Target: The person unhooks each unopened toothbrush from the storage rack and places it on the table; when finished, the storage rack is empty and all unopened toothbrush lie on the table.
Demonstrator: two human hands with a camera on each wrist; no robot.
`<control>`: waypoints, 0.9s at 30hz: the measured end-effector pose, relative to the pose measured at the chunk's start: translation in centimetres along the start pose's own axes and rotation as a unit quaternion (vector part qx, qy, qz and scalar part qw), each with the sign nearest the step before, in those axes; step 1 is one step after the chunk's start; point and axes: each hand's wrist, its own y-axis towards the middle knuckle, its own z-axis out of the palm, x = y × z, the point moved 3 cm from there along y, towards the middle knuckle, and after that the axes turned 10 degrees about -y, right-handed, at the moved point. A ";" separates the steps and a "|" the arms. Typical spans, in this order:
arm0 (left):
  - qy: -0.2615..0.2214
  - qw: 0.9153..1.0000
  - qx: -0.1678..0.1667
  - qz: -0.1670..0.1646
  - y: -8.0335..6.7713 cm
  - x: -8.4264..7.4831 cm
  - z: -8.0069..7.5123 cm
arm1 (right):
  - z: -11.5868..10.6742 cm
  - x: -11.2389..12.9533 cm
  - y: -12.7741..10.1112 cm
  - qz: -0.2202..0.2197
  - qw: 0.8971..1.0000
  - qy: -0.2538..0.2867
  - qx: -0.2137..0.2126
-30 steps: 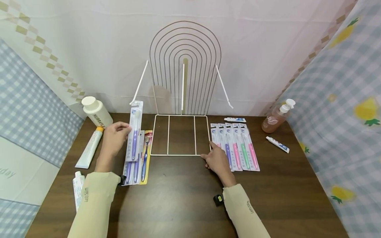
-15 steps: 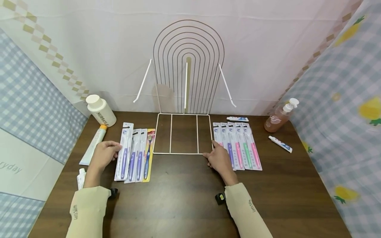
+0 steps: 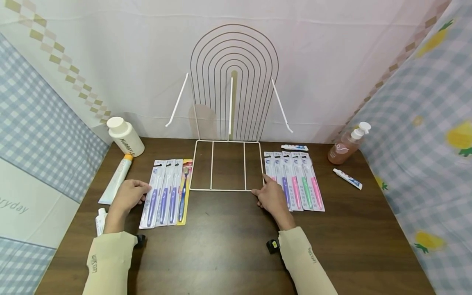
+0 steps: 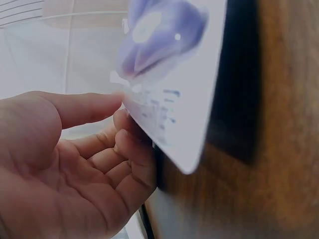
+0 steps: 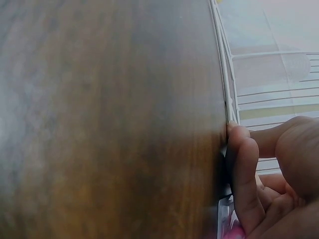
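My left hand (image 3: 129, 196) pinches the left edge of a purple toothbrush pack (image 3: 152, 196), the leftmost of a row of packs (image 3: 169, 192) lying left of the white wire rack (image 3: 221, 190). In the left wrist view the thumb (image 4: 84, 107) lies on top of the pack (image 4: 174, 79) and the curled fingers (image 4: 132, 149) sit under its edge, which is slightly off the table. My right hand (image 3: 271, 196) rests on the rack base's front right corner. A fingertip (image 5: 238, 137) touches the wire (image 5: 223, 84). It holds nothing.
A row of toothbrush packs (image 3: 296, 180) lies right of the rack. A white bottle (image 3: 125, 136), a long tube (image 3: 116, 180) and a small tube (image 3: 99, 219) are at the left. A pump bottle (image 3: 344, 145) and small tubes (image 3: 347, 178) (image 3: 293, 147) are at the right.
My left hand has brought the purple pack down from mid-air and laid it at the left end of the row. The right hand has stayed at the rack corner.
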 end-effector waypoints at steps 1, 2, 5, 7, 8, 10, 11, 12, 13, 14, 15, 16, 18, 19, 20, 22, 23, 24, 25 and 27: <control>0.003 1.000 0.000 -0.001 0.0 0.0 0.0 | 0.0 0.0 0.0 0.001 1.000 -0.001 0.001; 0.005 1.000 0.001 -0.003 0.0 0.0 0.0 | 0.0 0.0 0.0 0.002 1.000 -0.003 0.001; 0.008 1.000 0.002 -0.007 0.0 0.1 -0.1 | 0.0 0.1 -0.1 0.004 1.000 -0.004 0.001; 0.009 1.000 0.001 -0.009 0.0 0.0 -0.1 | 0.0 0.2 -0.1 0.005 1.000 -0.005 0.001; 0.009 1.000 0.000 -0.010 0.0 0.0 -0.1 | 0.0 0.2 -0.1 0.005 1.000 -0.005 0.001; 0.008 1.000 -0.003 -0.012 0.0 0.0 -0.1 | -0.1 0.2 -0.2 0.005 1.000 -0.004 0.000; 0.008 1.000 -0.004 -0.013 0.0 0.0 -0.1 | -0.1 0.3 -0.2 0.004 1.000 -0.004 -0.001; 0.008 1.000 -0.006 -0.013 0.0 0.0 -0.1 | -0.1 0.3 -0.2 0.004 1.000 -0.004 -0.001; 0.007 1.000 -0.007 -0.014 -0.1 0.0 0.0 | -0.1 0.3 -0.2 0.004 1.000 -0.003 -0.002; 0.005 1.000 -0.009 -0.014 -0.1 0.0 0.0 | -0.1 0.3 -0.2 0.003 1.000 -0.003 -0.002; 0.004 1.000 -0.010 -0.015 -0.2 0.1 0.0 | -0.1 0.3 -0.3 0.002 1.000 -0.003 -0.002; 0.003 1.000 -0.011 -0.015 -0.2 0.1 0.0 | -0.1 0.3 -0.3 0.002 1.000 -0.003 -0.002; 0.001 1.000 -0.013 -0.014 -0.2 0.2 0.0 | -0.1 0.2 -0.2 0.001 1.000 -0.004 -0.002; 0.000 1.000 -0.014 -0.014 -0.3 0.3 0.1 | -0.1 0.2 -0.2 0.001 1.000 -0.004 -0.002; -0.002 1.000 -0.015 -0.014 -0.3 0.3 0.0 | -0.1 0.2 -0.2 0.000 1.000 -0.004 -0.002; -0.004 1.000 -0.017 -0.012 -0.3 0.4 0.0 | -0.1 0.2 -0.2 0.001 1.000 -0.004 -0.001; -0.005 1.000 -0.017 -0.012 -0.3 0.5 0.0 | -0.1 0.2 -0.2 0.002 1.000 -0.003 0.000; -0.006 1.000 -0.018 -0.012 -0.3 0.5 0.0 | -0.1 0.2 -0.2 0.003 1.000 -0.003 0.001; -0.007 1.000 -0.019 -0.012 -0.3 0.6 0.0 | -0.1 0.2 -0.2 0.003 1.000 -0.004 0.002; -0.008 1.000 -0.021 -0.012 -0.3 0.7 0.0 | -0.1 0.3 -0.2 0.004 1.000 -0.004 0.003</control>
